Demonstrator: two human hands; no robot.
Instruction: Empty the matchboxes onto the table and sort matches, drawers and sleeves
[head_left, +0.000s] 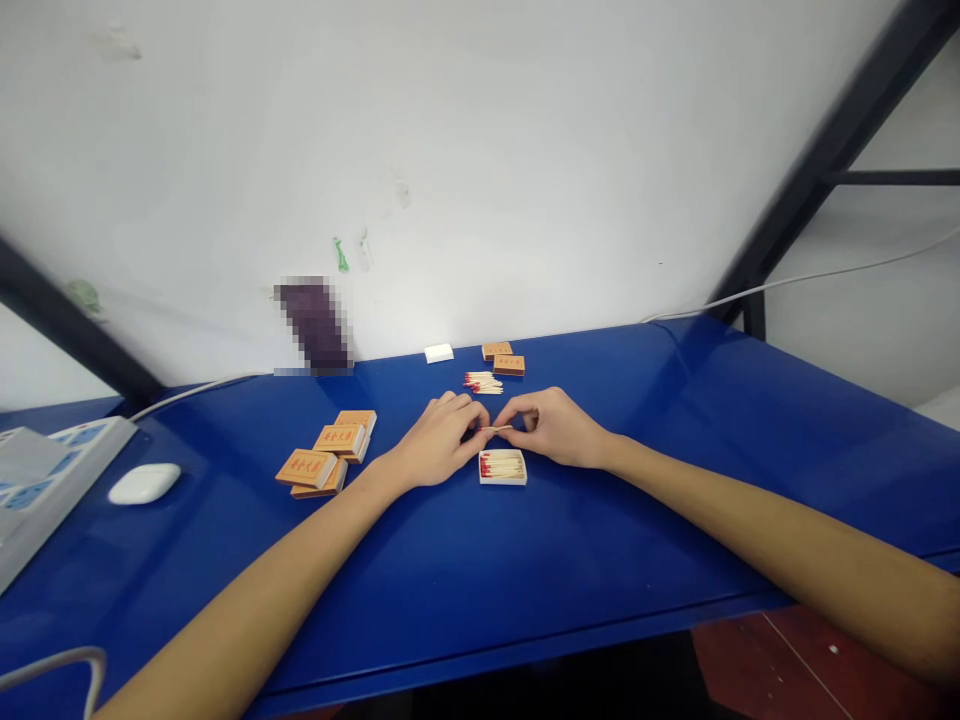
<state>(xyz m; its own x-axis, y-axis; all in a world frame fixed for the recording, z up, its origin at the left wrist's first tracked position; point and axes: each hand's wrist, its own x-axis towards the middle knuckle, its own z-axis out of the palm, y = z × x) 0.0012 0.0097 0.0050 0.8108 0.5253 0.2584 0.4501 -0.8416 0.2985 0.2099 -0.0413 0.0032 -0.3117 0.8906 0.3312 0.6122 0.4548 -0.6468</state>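
Observation:
Between the fingertips of my left hand [448, 435] and my right hand [556, 428] there are thin matchsticks [496, 429], pinched from both ends; how many cannot be made out. Both hands are closed. Just below them, an open matchbox tray [503, 481] holds a row of matches, their red heads to the left. Beyond the fingers lies a loose pile of red-headed matches [483, 383]. Two orange matchboxes [509, 366] sit behind that pile, with a white box tray [439, 353] to their left.
Several orange matchboxes [306, 467] are stacked on the left of the blue table [585, 570]. Further left are a white earbud case [145, 483] and a power strip [67, 480]. A pixelated dark object [319, 325] stands against the wall. A white cable [810, 275] runs along the right.

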